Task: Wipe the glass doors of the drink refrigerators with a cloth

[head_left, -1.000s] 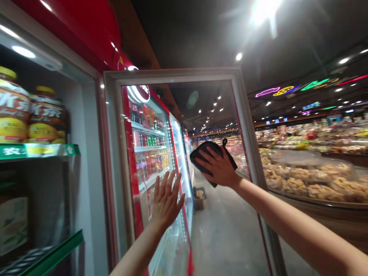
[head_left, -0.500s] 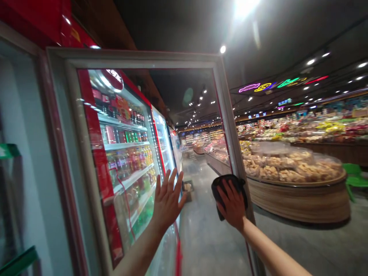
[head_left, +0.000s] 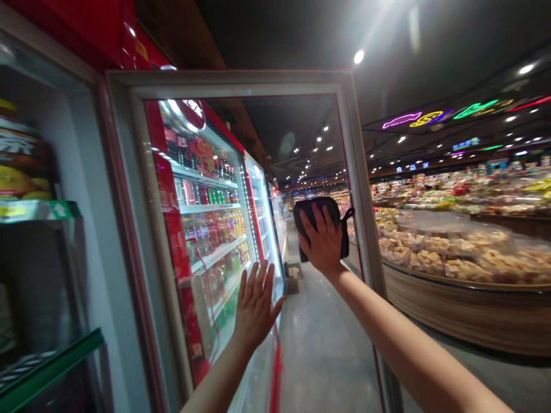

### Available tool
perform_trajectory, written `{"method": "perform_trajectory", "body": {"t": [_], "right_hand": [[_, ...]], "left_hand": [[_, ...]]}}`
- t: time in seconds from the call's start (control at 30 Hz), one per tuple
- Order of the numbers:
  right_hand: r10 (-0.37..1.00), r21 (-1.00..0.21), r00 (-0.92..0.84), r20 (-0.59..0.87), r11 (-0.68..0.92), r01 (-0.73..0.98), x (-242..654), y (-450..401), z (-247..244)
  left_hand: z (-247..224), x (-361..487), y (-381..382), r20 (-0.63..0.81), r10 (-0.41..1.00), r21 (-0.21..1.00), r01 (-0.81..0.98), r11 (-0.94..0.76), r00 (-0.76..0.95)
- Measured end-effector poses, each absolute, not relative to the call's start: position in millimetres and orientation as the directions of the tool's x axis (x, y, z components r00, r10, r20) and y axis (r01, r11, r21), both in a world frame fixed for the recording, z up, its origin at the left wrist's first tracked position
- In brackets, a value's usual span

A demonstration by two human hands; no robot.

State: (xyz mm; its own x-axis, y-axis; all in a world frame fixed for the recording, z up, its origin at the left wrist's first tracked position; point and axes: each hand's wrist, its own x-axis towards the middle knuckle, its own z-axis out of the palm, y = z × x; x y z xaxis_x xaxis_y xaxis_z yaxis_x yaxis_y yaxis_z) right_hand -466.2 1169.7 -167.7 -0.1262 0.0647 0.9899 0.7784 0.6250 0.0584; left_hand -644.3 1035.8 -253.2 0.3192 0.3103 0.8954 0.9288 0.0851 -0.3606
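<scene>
A glass fridge door [head_left: 359,172] with a grey frame stands swung open in front of me. My right hand [head_left: 325,241] presses a black cloth [head_left: 345,244], folded like a pad with a small loop at its right edge, against the glass near the frame's right side. The right-hand fingers lie spread over the cloth. Lower and to the left, my left hand [head_left: 256,310] is flat with its fingers apart, on or just before the glass. It holds nothing.
Left, the open fridge has a green shelf edge [head_left: 51,367] and large bottles [head_left: 21,155]. Through the glass, a drinks fridge [head_left: 215,206] with shelved bottles lines the aisle. A rounded wooden display stand [head_left: 465,310] with packed food is at right.
My right hand and the black cloth have moved up and left across the glass. My left hand stays nearly in place. The view has turned left, showing more of the open fridge.
</scene>
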Motion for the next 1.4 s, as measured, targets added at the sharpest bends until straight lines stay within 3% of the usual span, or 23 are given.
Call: {"method": "perform_trajectory", "body": {"t": [0.07, 0.17, 0.23, 0.33, 0.43, 0.5, 0.53, 0.63, 0.73, 0.87, 0.93, 1.0, 1.1, 1.17, 1.23, 1.33, 1.4], "right_hand": [[0.016, 0.234, -0.331, 0.944, 0.673, 0.702, -460, 1167, -231], [-0.229, 0.579, -0.633, 0.74, 0.696, 0.424, -425, 1176, -324], [-0.308, 0.665, -0.693, 0.652, 0.672, 0.326, -398, 1191, -351], [-0.201, 0.576, -0.652, 0.731, 0.694, 0.432, -379, 1214, -315], [0.067, 0.246, -0.37, 0.927, 0.636, 0.731, -402, 1221, -219], [0.161, 0.026, -0.15, 0.975, 0.595, 0.803, -434, 1213, -160], [0.159, -0.026, -0.086, 0.983, 0.596, 0.803, -453, 1206, -141], [0.076, 0.057, -0.14, 0.987, 0.65, 0.758, -498, 1176, -141], [-0.034, 0.325, -0.422, 0.906, 0.694, 0.643, -514, 1152, -216], [-0.231, 0.626, -0.72, 0.654, 0.7, 0.344, -487, 1152, -316], [-0.226, 0.629, -0.738, 0.635, 0.706, 0.325, -470, 1164, -322], [-0.111, 0.51, -0.638, 0.762, 0.71, 0.485, -464, 1175, -292], [0.104, 0.094, -0.208, 0.973, 0.644, 0.759, -486, 1178, -208], [0.151, -0.084, -0.014, 0.988, 0.622, 0.778, -518, 1167, -156], [0.114, -0.052, -0.031, 0.993, 0.654, 0.755, -552, 1146, -129], [-0.017, 0.247, -0.341, 0.94, 0.724, 0.644, -581, 1115, -150], [-0.119, 0.462, -0.598, 0.793, 0.758, 0.461, -576, 1105, -191]], "left_hand": [[-265, -648, 1032, 0.891, 0.342, -0.353, 0.929, 0.108, 0.299], [-282, -657, 1023, 0.879, 0.385, -0.355, 0.926, 0.13, 0.283], [-291, -667, 1015, 0.874, 0.406, -0.348, 0.927, 0.141, 0.267], [-300, -684, 1003, 0.878, 0.422, -0.329, 0.925, 0.188, 0.226], [-305, -700, 994, 0.878, 0.429, -0.329, 0.918, 0.22, 0.212], [-306, -708, 991, 0.874, 0.431, -0.341, 0.916, 0.211, 0.226], [-306, -711, 990, 0.871, 0.431, -0.347, 0.915, 0.205, 0.234], [-306, -717, 990, 0.867, 0.424, -0.373, 0.907, 0.198, 0.264], [-304, -723, 989, 0.865, 0.412, -0.389, 0.9, 0.195, 0.285], [-296, -738, 980, 0.861, 0.417, -0.378, 0.915, 0.141, 0.291], [-290, -747, 973, 0.88, 0.396, -0.345, 0.925, 0.156, 0.262], [-285, -754, 967, 0.899, 0.377, -0.307, 0.933, 0.186, 0.221], [-283, -759, 963, 0.893, 0.406, -0.288, 0.939, 0.19, 0.192], [-284, -758, 963, 0.883, 0.433, -0.288, 0.938, 0.192, 0.182], [-286, -757, 964, 0.878, 0.447, -0.289, 0.934, 0.209, 0.172], [-286, -759, 958, 0.871, 0.459, -0.303, 0.926, 0.226, 0.173], [-282, -764, 950, 0.874, 0.455, -0.307, 0.921, 0.239, 0.173]]}}
